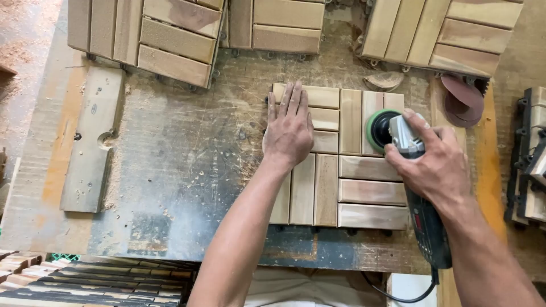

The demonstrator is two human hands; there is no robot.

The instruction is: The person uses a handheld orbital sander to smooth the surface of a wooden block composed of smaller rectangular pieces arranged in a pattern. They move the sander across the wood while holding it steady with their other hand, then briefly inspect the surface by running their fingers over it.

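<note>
A square wooden deck tile (352, 170) made of slats in four blocks lies on the worn workbench (182, 165). My left hand (288, 128) rests flat on its upper left slats, fingers spread. My right hand (432, 162) grips an angle grinder (412, 187) with a grey head and dark body. Its green-rimmed sanding disc (379, 129) sits on the tile's upper right slats. The grinder's black cord (398, 295) hangs off the bench's front edge.
Several more slatted tiles (170, 40) lie along the bench's back edge. Reddish sanding discs (462, 99) sit at the right. A thick plank (91, 142) lies at the left. Stacked tiles stand at the far right (532, 159) and lower left (85, 281).
</note>
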